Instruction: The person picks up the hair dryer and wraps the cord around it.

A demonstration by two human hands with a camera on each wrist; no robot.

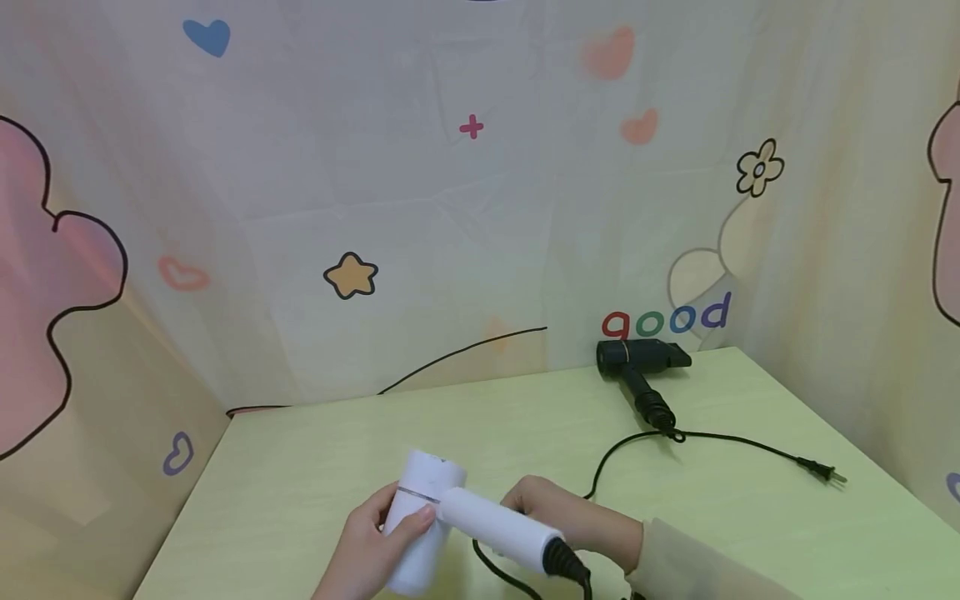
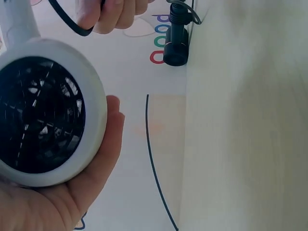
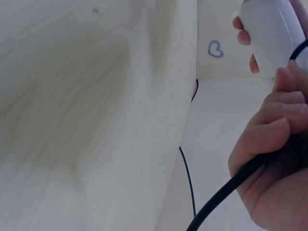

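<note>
Low in the middle of the head view is a white hair dryer [image 1: 498, 529]. My left hand [image 1: 367, 542] grips its barrel, with the thumb lying across the front. The handle slants down to the right and ends in a ribbed black cord sleeve. In the left wrist view the barrel's round dark grille [image 2: 43, 115] faces the camera. Just behind the handle, my right hand [image 1: 551, 512] is partly hidden in the head view. The right wrist view shows its curled fingers holding a black cord [image 3: 226, 190].
A black hair dryer [image 1: 648, 357] lies at the back right of the pale table [image 1: 315, 467], against the printed curtain [image 1: 420, 183]. Its cord is wound near the handle, and a two-pin plug [image 1: 825, 473] lies towards the right edge.
</note>
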